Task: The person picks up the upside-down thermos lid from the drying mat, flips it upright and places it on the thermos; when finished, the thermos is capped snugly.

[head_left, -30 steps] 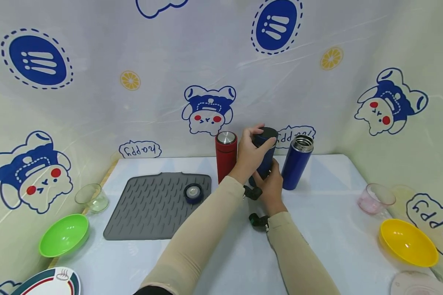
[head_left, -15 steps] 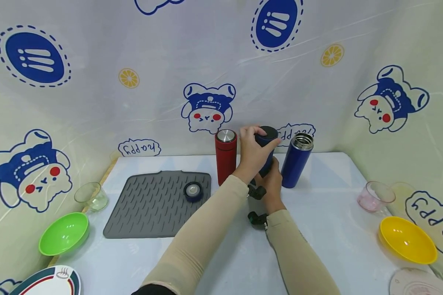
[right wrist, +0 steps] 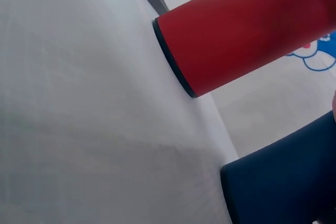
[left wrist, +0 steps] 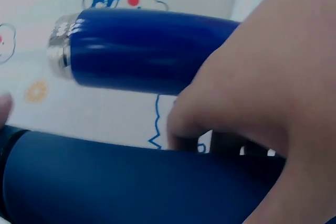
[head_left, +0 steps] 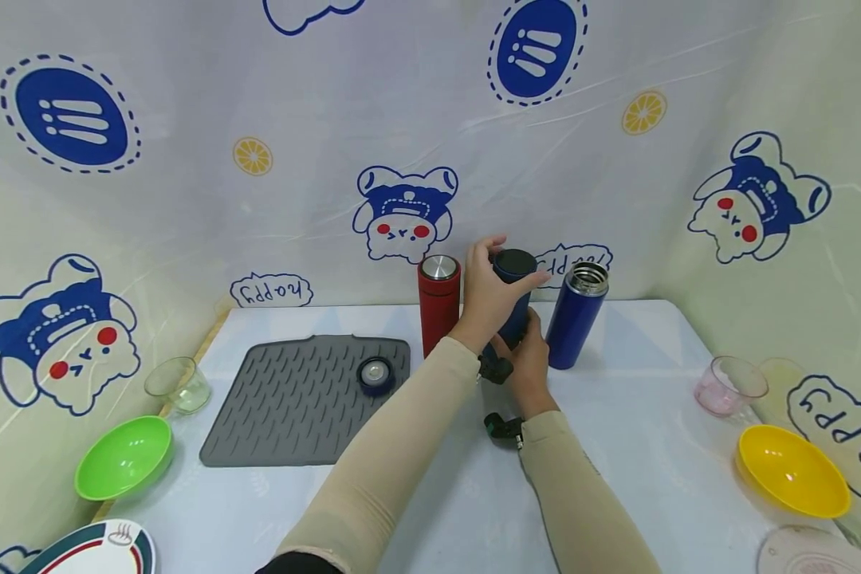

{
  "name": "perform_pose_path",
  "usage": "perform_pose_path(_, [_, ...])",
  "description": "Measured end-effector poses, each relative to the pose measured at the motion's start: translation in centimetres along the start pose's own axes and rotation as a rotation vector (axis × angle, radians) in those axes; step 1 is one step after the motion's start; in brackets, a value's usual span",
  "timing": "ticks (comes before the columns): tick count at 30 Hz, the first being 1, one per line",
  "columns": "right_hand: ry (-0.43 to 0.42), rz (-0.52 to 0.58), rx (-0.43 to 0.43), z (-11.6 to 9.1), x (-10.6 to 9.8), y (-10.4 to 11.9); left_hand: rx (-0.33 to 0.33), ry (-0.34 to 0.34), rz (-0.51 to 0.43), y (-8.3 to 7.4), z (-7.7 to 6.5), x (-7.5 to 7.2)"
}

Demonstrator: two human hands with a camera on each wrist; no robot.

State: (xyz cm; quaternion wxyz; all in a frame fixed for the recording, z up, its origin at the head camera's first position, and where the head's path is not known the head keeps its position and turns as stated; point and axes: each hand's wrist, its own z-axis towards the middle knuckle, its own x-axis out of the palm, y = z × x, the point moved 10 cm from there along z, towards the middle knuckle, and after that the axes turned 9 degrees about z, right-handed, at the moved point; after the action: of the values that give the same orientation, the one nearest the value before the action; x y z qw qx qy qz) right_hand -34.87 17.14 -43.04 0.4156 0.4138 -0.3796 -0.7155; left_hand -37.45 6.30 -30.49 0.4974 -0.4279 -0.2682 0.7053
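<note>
Navy bottle (head_left: 514,319) has the left hand (head_left: 485,296) curled round its top, right hand (head_left: 528,360) gripping its lower body.

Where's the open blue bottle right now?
In the head view, the open blue bottle stands on the table, rightmost of three bottles, just right of the dark bottle that the left hand and right hand hold.

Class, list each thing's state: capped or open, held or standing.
Dark blue flask: capped, held in left hand and right hand.
Red flask: capped, standing.
Bright blue flask: uncapped, standing.
Loose lid: on the grey mat.
Grey mat: flat.
Green bowl: upright.
Yellow bowl: upright.
Greenish glass: upright.
Pinkish glass: upright.
Plate: face up.
Pale pinkish item: cropped, unclear.
</note>
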Motion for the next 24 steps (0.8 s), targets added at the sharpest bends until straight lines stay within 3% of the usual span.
perform_pose_path(6, [0.021, 0.066, -0.012, -0.01, 0.29, 0.04, 0.042, 0.078, -0.065, 0.0, 0.33, 0.12])
perform_pose_path(13, [0.035, 0.05, 0.014, -0.05, 0.35, -0.41, -0.009, 0.075, 0.013, 0.23, 0.39, 0.1])
perform_pose_path(19, [0.015, 0.051, -0.035, -0.09, 0.22, -0.15, 0.058, 0.154, -0.069, -0.12, 0.34, 0.27])
perform_pose_path(24, [0.023, 0.067, -0.018, 0.03, 0.17, -0.21, 0.006, 0.095, 0.015, 0.49, 0.31, 0.07])
